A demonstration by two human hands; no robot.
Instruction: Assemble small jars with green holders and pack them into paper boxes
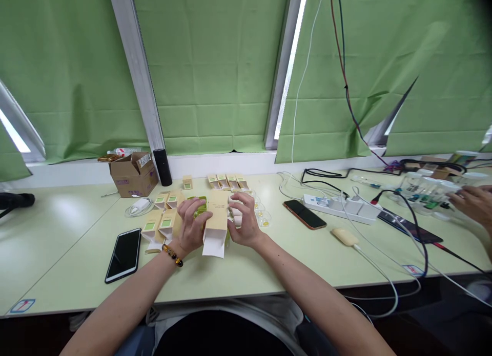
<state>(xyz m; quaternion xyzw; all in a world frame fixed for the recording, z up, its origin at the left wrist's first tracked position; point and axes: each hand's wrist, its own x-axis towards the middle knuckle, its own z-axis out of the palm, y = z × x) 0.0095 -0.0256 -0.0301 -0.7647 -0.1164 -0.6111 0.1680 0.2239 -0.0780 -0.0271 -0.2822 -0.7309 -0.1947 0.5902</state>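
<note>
My left hand (192, 224) and my right hand (244, 220) are both closed around one tan carton (216, 223), which is held over the pale green table (269, 269). Its white flap hangs open toward me. A green item (200, 206) shows by my left fingers at the carton's far end. Several small tan cartons with green labels (163, 220) lie to the left of my left hand. A row of small upright tan boxes (226, 180) stands behind. Clear pieces with yellow bits (263, 218) lie just right of my right hand.
A black phone (123, 254) lies at the left, a second phone (305, 213) at the right. A brown cardboard box (132, 175), a black cylinder (163, 167), a power strip (342, 206) with cables and a beige mouse (345, 236) are around. Another person's hand (474, 202) works at jars far right.
</note>
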